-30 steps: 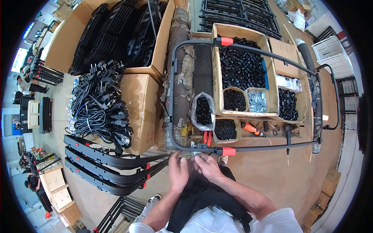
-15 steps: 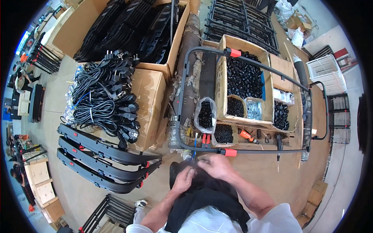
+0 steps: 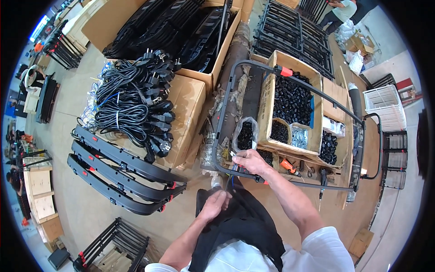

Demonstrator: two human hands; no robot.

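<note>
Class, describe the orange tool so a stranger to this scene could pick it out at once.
Find the large black frame, then the cardboard box of black parts that its far rail crosses. On the box's near side, left of a black drill-like tool, lies the orange tool. Its bright orange body sets it apart from the dark tools beside it.

The frame [image 3: 220, 121] lies over the worktop [image 3: 334, 172] and serves as reference. Within its outline: the divided box [image 3: 268, 97]; the bag [image 3: 246, 133], just inside the left bar; the power driver [image 3: 288, 166] and scissors [image 3: 311, 172], near the front bar. Left of the frame: the cable bundle [image 3: 131, 102] on a closed carton [image 3: 188, 109]. Left and rearward: the open carton [image 3: 226, 47], containing slatted parts [image 3: 158, 27]. Left and forward: curved bars [image 3: 124, 174]. Behind: stacked frames [image 3: 297, 41]. Right, well apart: crates [image 3: 385, 109]. Right hand [image 3: 250, 161]: near left corner. Left hand [image 3: 215, 204]: before the frame.
</note>
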